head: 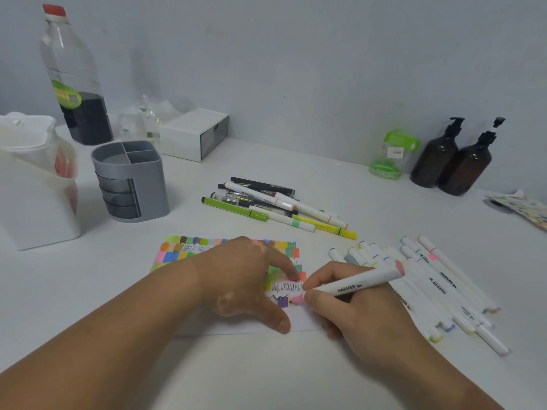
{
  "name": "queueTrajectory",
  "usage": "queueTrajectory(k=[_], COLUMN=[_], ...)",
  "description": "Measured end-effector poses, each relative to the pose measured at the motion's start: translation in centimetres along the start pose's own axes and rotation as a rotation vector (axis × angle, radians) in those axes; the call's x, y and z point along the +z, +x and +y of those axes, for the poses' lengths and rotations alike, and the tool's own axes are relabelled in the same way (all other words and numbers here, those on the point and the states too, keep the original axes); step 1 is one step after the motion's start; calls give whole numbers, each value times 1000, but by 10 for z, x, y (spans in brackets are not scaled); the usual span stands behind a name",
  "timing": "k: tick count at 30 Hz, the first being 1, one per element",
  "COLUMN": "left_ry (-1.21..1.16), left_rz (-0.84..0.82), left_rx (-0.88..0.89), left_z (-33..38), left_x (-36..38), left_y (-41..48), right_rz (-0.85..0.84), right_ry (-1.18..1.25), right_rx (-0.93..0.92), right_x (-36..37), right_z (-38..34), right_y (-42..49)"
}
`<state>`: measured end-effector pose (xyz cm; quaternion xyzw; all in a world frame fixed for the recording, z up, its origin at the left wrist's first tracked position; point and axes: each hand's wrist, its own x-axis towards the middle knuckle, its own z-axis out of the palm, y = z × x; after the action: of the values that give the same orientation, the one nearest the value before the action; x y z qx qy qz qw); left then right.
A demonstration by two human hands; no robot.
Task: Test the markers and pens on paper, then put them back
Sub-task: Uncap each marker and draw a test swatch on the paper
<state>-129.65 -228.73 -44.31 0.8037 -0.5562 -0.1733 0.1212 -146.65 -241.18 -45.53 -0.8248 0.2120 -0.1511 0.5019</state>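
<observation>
- The sheet of paper (302,321) lies flat on the white table (266,374), and most of it is covered in little colour swatches and black squiggles.
- The left hand (245,279) sits palm-down right on the paper. Its fingers are straight and spread wide, index pointing across the sheet and thumb stretched toward the paper's near edge. It isn't gripping anything, just pressing the sheet flat.
- The left forearm comes in low from the near-left side of the paper.
- The right hand (355,309) is at the paper's right edge, fingers curled round a white marker (358,284) and pinching it down near the tip.
- That marker's tip is on the paper at a pink patch (297,298), close to the right edge. The barrel slants up and away to the right, with the pink-banded end sticking out past the knuckles.
- Just right of the paper there's a loose bunch of white markers (438,279) lying on the table, partly behind the right hand.
- Beyond the paper's far edge is a pile of pens and markers (275,204) in black, green, yellow and white.
- Farther off, beyond the paper and to its left, stands a grey desk organizer (133,182). Its top compartments look bare.
- Well beyond the paper on the right, two brown pump bottles (453,161) stand by the wall.
</observation>
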Motion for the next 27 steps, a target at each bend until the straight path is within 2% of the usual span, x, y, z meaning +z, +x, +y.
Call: queueTrajectory(k=[7, 10, 12, 14, 16, 18, 23, 27], left_ry=[16, -17, -170, -443, -797, -955, -1007, -895], left_rz=[8, 108, 248, 330, 329, 311, 230, 251], left_rx=[-3, 15, 18, -15, -61, -67, -28, 28], left_z=[-1, -3, -6, -7, -5, -2, 7, 10], left_x=[1, -2, -6, -10, -12, -9, -3, -2], left_y=[-1, -4, -4, -4, -3, -3, -6, -6], right_rz=[14, 192, 301, 334, 329, 313, 264, 218], right_ry=[52, 269, 394, 476, 526, 534, 725, 703], right_rx=[-17, -40, -66, -71, -67, -71, -43, -35], right_x=[-1, -10, -22, -29, -32, -34, -41, -40], right_z=[5, 10, 9, 8, 7, 7, 4, 5], right_y=[1, 8, 12, 13, 13, 13, 12, 11])
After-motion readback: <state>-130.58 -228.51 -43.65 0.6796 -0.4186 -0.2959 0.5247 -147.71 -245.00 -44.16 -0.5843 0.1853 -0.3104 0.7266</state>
